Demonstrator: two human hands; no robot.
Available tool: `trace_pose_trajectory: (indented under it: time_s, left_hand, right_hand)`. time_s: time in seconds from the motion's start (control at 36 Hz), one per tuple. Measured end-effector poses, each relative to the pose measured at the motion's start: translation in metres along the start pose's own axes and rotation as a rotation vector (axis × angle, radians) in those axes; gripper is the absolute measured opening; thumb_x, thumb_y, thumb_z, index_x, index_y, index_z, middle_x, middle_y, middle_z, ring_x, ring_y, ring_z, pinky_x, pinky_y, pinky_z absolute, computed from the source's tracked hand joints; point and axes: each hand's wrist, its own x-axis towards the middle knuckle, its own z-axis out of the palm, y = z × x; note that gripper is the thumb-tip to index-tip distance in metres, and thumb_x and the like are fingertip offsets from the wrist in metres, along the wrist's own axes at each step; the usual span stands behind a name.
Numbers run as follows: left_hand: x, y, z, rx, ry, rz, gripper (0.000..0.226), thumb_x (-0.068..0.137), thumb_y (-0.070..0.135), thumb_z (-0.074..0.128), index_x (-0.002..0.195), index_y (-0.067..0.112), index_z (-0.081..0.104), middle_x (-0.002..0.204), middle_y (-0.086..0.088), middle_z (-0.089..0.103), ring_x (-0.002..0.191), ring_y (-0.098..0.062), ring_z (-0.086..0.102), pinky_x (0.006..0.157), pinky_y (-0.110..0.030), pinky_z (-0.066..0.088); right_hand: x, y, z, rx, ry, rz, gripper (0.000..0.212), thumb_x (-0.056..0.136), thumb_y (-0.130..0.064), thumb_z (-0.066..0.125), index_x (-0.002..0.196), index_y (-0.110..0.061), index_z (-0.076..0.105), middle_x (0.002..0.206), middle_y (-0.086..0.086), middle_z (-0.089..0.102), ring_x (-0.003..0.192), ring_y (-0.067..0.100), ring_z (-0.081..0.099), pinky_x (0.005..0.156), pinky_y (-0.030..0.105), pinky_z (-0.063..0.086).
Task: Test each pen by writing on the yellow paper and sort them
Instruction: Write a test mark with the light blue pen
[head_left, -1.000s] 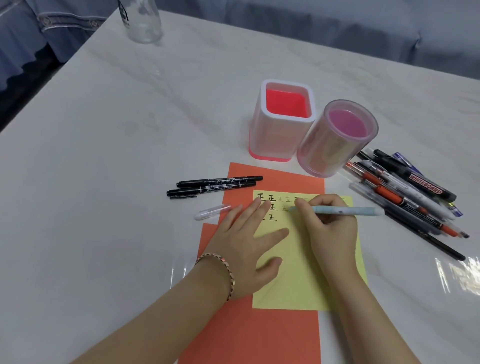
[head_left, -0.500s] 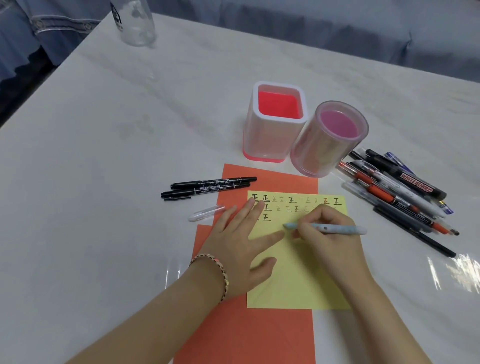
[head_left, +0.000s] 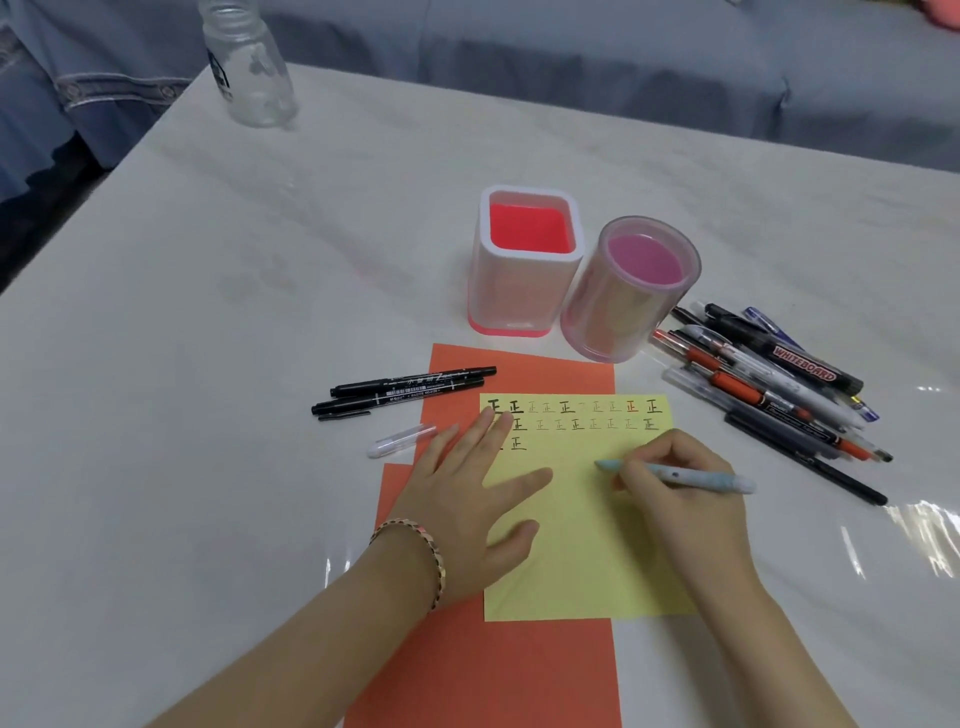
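The yellow paper (head_left: 582, 551) lies on an orange sheet (head_left: 519, 670) and carries rows of small written characters along its top. My left hand (head_left: 467, 499) rests flat on the paper's left edge, fingers straight. My right hand (head_left: 680, 499) grips a light blue pen (head_left: 675, 474) with its tip pointing left just above the paper's middle. A clear pen cap (head_left: 401, 439) lies left of the orange sheet. Two black markers (head_left: 405, 391) lie side by side further left. A pile of several pens (head_left: 769, 384) sits at the right.
Two holders stand behind the paper: a white square one with a red inside (head_left: 524, 291) and a round clear one with a pink inside (head_left: 618, 312). A clear plastic bottle (head_left: 249, 67) stands at the table's far left corner. The table's left edge drops off nearby.
My right hand has carried the blue pen down from the top rows of characters to the paper's middle. The left hand has stayed flat on the paper.
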Motion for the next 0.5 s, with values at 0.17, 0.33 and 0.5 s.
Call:
trace_pose_trajectory:
  time_s: [0.17, 0.33, 0.5]
  left_hand:
    - [-0.002, -0.001, -0.008, -0.066, 0.232, 0.081, 0.031, 0.086, 0.026, 0.044, 0.116, 0.02, 0.051, 0.127, -0.015, 0.055, 0.12, -0.023, 0.045, 0.103, -0.041, 0.027]
    - [-0.017, -0.026, -0.028, 0.045, 0.47, -0.183, 0.028, 0.08, 0.024, 0.048, 0.101, 0.014, 0.063, 0.097, -0.005, 0.065, 0.092, -0.015, 0.049, 0.079, -0.029, 0.033]
    - [-0.018, -0.044, -0.039, 0.156, 0.382, -0.3, 0.025, 0.074, 0.035, 0.054, 0.079, 0.018, 0.071, 0.076, 0.001, 0.061, 0.076, -0.013, 0.039, 0.064, -0.029, 0.036]
  right_hand:
    - [-0.006, -0.011, -0.002, 0.12, -0.026, 0.006, 0.011, 0.08, 0.0, 0.057, 0.069, -0.003, 0.057, 0.066, -0.008, 0.071, 0.068, -0.003, 0.063, 0.054, 0.007, 0.041]
    - [-0.016, -0.011, 0.005, 0.143, 0.018, 0.069, 0.017, 0.077, -0.013, 0.068, 0.071, -0.005, 0.054, 0.055, -0.004, 0.062, 0.061, 0.009, 0.056, 0.047, 0.009, 0.034]
    - [-0.03, -0.018, 0.01, 0.241, -0.039, 0.134, 0.017, 0.073, -0.015, 0.075, 0.071, -0.009, 0.06, 0.059, 0.0, 0.059, 0.05, 0.003, 0.049, 0.042, 0.008, 0.031]
